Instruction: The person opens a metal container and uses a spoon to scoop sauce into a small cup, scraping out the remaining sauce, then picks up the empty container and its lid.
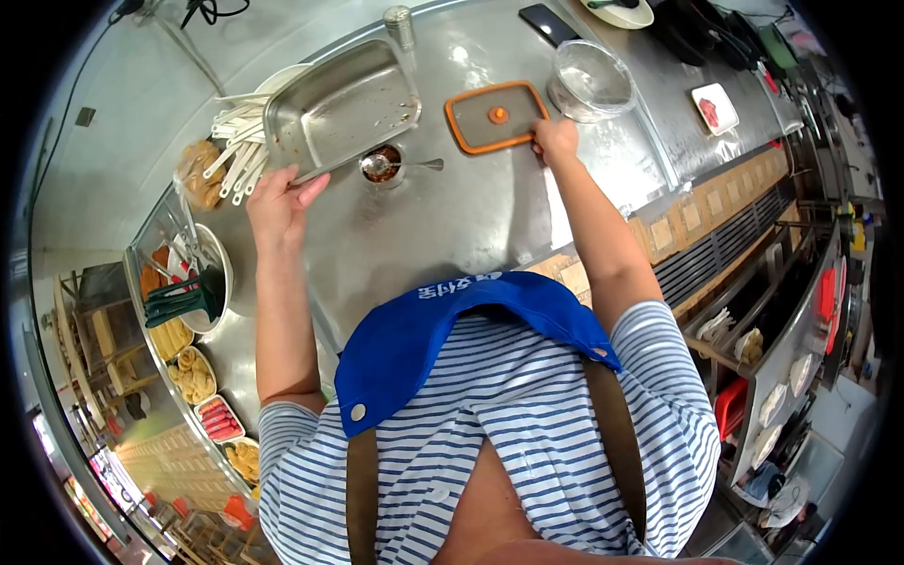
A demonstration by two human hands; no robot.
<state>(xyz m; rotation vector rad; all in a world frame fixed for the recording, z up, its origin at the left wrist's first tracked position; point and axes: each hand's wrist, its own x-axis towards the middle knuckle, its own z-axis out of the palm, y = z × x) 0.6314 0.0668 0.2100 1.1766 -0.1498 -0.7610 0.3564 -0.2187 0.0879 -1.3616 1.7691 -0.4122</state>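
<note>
My left hand grips the near left edge of a rectangular metal tray, thumb along the rim. The tray is tilted and has brown specks inside. Just below its near edge sits a small cup of dark sauce with a metal spoon resting across it. My right hand pinches the near right corner of a rectangular lid with an orange rim and an orange knob. Whether the lid touches the table I cannot tell. Behind that hand stands a clear round bowl.
White-handled utensils lie left of the tray. A metal shaker and a phone are at the back. A white dish with red meat stands at right. Food trays and a bowl with green-handled tools line the left.
</note>
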